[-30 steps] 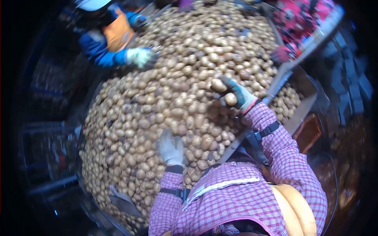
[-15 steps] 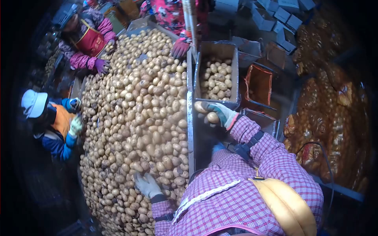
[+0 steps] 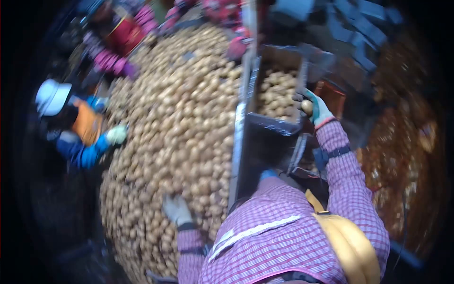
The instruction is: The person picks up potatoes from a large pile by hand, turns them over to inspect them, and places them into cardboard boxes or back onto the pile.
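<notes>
My right hand (image 3: 316, 108), in a teal and white glove with dark fingertips, is closed around a potato (image 3: 307, 107). It is beside the right rim of a box of potatoes (image 3: 279, 90), above the dark side area. My left hand (image 3: 176, 209), in a pale glove, rests on the large heap of potatoes (image 3: 175, 128) with its fingers apart among them. Motion blur softens its fingertips.
A metal rail (image 3: 239, 142) separates the heap from the box. An orange-edged container (image 3: 332, 97) stands beyond my right hand. Filled orange net sacks (image 3: 402, 156) lie at the right. Co-workers' gloved hands, including a pale green glove (image 3: 117, 135), reach over the heap's far and left edges.
My right hand has moved right and up, from below the box to its right rim; several potatoes showed in it before, one shows now. The view has shifted and blurred.
</notes>
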A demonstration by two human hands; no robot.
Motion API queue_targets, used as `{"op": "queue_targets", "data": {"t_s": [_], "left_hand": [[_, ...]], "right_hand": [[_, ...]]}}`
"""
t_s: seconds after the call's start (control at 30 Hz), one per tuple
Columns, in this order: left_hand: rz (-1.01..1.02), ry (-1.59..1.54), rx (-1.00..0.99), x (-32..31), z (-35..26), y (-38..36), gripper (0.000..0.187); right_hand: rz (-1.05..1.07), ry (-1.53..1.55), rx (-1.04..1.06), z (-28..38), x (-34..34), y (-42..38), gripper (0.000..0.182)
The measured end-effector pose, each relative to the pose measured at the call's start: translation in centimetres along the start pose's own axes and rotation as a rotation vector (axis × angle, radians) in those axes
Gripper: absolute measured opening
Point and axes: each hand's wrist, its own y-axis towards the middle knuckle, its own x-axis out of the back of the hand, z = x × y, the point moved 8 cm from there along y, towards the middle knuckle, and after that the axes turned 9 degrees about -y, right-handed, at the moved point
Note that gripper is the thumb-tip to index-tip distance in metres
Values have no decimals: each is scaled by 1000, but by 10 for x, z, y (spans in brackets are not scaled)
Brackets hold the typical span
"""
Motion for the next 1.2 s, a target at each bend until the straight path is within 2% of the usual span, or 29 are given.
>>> {"op": "queue_targets", "data": {"t_s": [0.03,0.07,0.1,0.13,0.2,0.23,0.37,0.4,0.47,0.5,0.6,0.63,0.67,0.7,0.73,0.87,0.9,0.93,0.97,1.0,1.07,1.1,1.13,1.17,1.2], "left_hand": [[206,-249,250,8,-30,10,57],[238,168,272,-2,3,4,48],[45,189,131,-4,17,-13,49],[-30,80,55,3,12,-14,47],[7,-9,20,28,-16,-7,46],[-9,18,58,40,-17,-16,46],[-71,-44,129,77,-24,-29,44],[-82,-65,161,84,-22,-32,43],[-159,-159,254,95,-13,-41,39],[-164,-135,291,100,-8,-40,37],[-161,-62,325,101,-3,-25,36],[-129,-89,312,98,-13,-13,35],[-96,-118,299,92,-22,-2,35],[-75,-144,289,83,-28,8,35],[-74,-148,293,76,-35,19,35],[8,-175,109,40,-77,62,31],[84,-195,82,29,-86,71,31],[225,-160,161,13,-93,77,32],[223,-233,183,4,-100,77,32],[220,-306,205,-5,-107,76,32],[326,-174,239,-33,-107,86,41],[415,-135,270,-50,-105,88,42],[504,-96,301,-61,-108,91,43],[560,-43,384,-64,-110,94,42],[563,-46,387,-67,-108,97,42]], "right_hand": [[58,97,-32,-13,-27,-12,40],[222,186,-163,-48,-102,-4,41],[413,315,-225,-67,-135,-2,41],[587,449,-286,-81,-169,0,42],[490,343,-416,-106,-203,-3,43],[484,234,-395,-113,-220,-4,44],[590,24,-441,-124,-290,-46,42],[707,-9,-492,-131,-298,-50,41],[627,-43,-555,-145,-310,-56,40],[705,-74,-398,-154,-312,-55,38],[1062,-58,-518,-181,-314,-59,60],[1061,-64,-524,-170,-327,-73,60],[913,-279,-515,-155,-339,-88,45],[757,-487,-499,-146,-339,-91,42],[755,-493,-500,-147,-338,-90,42],[827,-532,-515,-143,-342,-89,44],[889,-575,-415,-140,-344,-86,43],[951,-616,-315,-138,-345,-83,43],[993,-461,-370,-148,-347,-78,42],[988,-462,-372,-152,-342,-69,42],[1051,-108,-717,-154,-345,-80,39],[1045,-111,-719,-154,-346,-79,39],[941,-139,-709,-156,-343,-74,40],[837,-167,-697,-157,-339,-68,40],[833,-170,-701,-167,-333,-58,40]]}}
